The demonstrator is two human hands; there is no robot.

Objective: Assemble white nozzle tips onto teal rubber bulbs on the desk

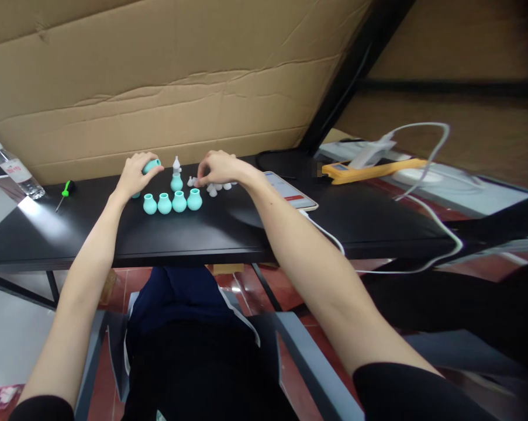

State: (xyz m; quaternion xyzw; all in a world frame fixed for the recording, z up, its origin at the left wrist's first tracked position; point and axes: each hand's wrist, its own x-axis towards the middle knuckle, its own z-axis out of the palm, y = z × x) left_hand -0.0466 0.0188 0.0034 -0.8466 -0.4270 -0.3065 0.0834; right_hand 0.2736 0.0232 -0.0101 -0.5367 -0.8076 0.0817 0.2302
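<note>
My left hand [134,174] is closed around a small teal rubber bulb [151,166], held tilted with its open mouth toward the right. Under that hand another teal bulb [136,195] is mostly hidden. Several teal bulbs [164,203] stand upright in a row in front, mouths up. Behind the row stands a teal bulb [176,183] with a white pointed nozzle [176,164] on top. My right hand [218,168] has thumb and fingers pinched together among small white nozzle-like pieces [211,189]; what sits between the fingertips is too small to tell.
A phone [290,190] with a white cable [325,233] lies right of my right hand. At the left are a green-handled screwdriver [66,190] and a water bottle [18,171]. A yellow tool [373,169] lies far right. Cardboard [158,88] walls the back of the black table [228,234].
</note>
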